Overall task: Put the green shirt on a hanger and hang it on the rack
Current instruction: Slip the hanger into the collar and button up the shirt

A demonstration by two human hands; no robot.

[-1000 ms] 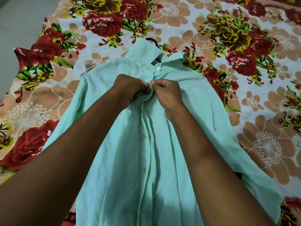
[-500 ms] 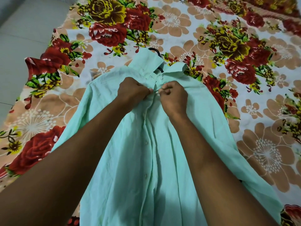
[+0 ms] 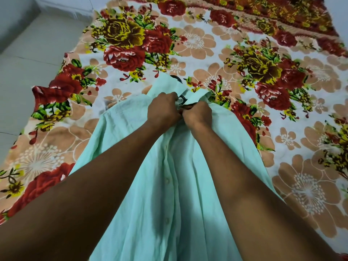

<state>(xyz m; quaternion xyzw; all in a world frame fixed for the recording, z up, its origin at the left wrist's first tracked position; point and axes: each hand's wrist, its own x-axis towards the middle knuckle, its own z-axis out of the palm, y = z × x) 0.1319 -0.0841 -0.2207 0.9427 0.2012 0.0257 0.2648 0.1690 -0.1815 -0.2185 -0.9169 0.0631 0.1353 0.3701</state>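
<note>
The mint green shirt (image 3: 169, 185) lies front up on the floral bed sheet (image 3: 207, 44), collar pointing away from me. A black hanger (image 3: 182, 99) sits inside it; only its neck and a bit of hook show at the collar opening. My left hand (image 3: 162, 108) and my right hand (image 3: 197, 114) meet just below the collar. Each pinches one edge of the shirt's front placket, knuckles up, fingertips touching. Several white buttons run down the placket toward me. No rack is in view.
The floral sheet covers the bed all round the shirt, with wide flat room to the right and beyond. A pale tiled floor (image 3: 28, 53) and wall lie past the bed's left edge.
Both hands have moved up the placket to just below the collar. The collar has parted, and the black hanger neck now shows between its sides.
</note>
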